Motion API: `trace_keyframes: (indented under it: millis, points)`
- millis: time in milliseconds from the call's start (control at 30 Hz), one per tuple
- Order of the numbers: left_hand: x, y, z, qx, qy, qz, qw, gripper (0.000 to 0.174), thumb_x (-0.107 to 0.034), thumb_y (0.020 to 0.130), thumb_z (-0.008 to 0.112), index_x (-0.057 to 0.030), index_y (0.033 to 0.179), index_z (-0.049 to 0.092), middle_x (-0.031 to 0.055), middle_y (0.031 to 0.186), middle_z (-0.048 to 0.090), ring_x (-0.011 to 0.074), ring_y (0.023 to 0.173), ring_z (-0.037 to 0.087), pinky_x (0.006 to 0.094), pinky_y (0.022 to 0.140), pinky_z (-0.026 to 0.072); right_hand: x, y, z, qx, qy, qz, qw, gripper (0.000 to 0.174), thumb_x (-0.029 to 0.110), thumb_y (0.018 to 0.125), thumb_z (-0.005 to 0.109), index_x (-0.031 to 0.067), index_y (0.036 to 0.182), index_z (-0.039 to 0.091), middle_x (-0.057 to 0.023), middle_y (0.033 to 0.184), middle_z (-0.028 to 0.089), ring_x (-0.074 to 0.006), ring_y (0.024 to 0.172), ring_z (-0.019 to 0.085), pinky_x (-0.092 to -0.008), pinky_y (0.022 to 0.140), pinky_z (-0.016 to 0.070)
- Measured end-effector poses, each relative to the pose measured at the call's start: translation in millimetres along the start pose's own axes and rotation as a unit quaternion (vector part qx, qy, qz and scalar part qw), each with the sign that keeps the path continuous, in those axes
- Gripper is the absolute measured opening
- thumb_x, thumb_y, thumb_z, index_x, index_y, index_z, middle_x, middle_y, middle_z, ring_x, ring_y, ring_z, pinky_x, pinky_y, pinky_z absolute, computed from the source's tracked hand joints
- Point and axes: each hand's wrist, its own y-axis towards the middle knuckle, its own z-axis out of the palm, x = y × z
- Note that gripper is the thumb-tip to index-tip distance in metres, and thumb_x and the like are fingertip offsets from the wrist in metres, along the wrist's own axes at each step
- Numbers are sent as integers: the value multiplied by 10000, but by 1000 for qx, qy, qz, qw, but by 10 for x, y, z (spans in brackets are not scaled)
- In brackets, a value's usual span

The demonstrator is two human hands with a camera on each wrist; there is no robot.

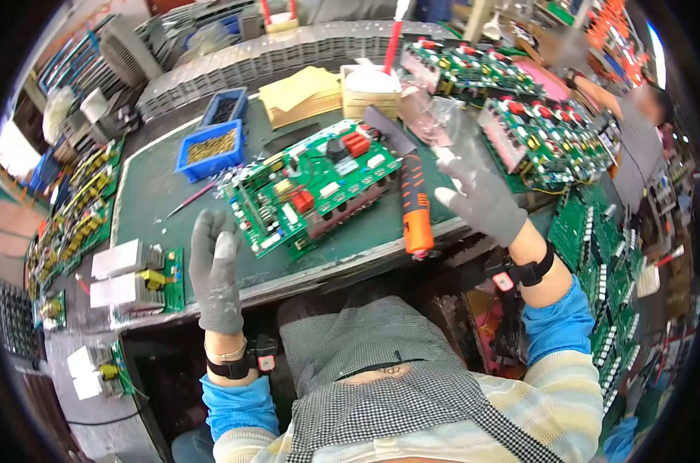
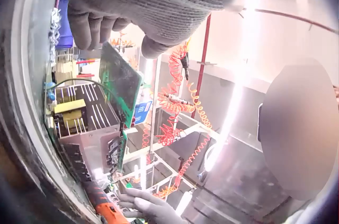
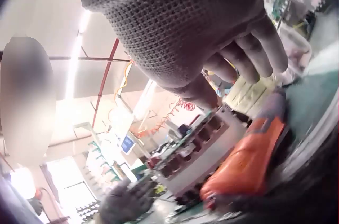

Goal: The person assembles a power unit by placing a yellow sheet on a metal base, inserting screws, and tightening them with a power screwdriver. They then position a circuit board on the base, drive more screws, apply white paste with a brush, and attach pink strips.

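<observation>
A green circuit board [image 1: 342, 166] with red and black parts sits on a metal heatsink on the bench, between my two grey-gloved hands. My left hand [image 1: 217, 270] hovers off its left end, fingers extended and nothing in them. Past the other end, my right hand [image 1: 485, 204] is held out empty, its fingers spread apart in the right wrist view. Between the board and the right hand lies an orange power screwdriver [image 1: 416, 212] with a grey front end, its butt toward the bench edge. The right wrist view shows the screwdriver [image 3: 246, 163] below that hand.
Blue bins [image 1: 211, 150] of small screws and a thin screwdriver [image 1: 191, 200] lie left of the board. Yellow sheets [image 1: 303, 92] are stacked behind. Finished-looking boards [image 1: 547, 143] stand right; heatsink pieces [image 1: 130, 278] left. Another person [image 1: 635, 131] works at right.
</observation>
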Motion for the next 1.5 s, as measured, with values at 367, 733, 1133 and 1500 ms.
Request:
trace_keyframes:
  millis: [367,733,1133,1500]
  points:
    - [-156,-46,259,63,-160,-124,977,501,-223,1001,573,9,1431,461,53,1234,608,115,1083,575,274,922,468,-33,166,297,150,126,186,963,559,503,904,616,43,1220,575,-244,930,682,-415,894,666,-460,809,512]
    - [-39,-20,264,85,-187,-121,971,489,-295,992,600,-43,1401,511,58,1286,607,176,1169,577,383,991,462,233,212,373,179,161,248,938,757,466,835,671,-44,1343,439,-270,975,688,-406,929,683,-440,835,524]
    - [-90,-13,238,110,-181,-126,969,544,-324,981,608,-13,1410,484,96,1316,582,214,1200,572,414,1020,460,-708,885,314,-66,205,116,970,431,367,862,675,47,1149,650,-161,979,720,-356,913,691,-427,832,547]
    - [-27,35,134,130,-169,-128,969,525,-271,958,615,20,1378,495,118,1280,602,221,1159,588,385,1000,467,-1309,1760,1157,90,594,259,756,480,10,869,503,85,1343,501,-98,1231,579,-227,1078,609,-360,884,543]
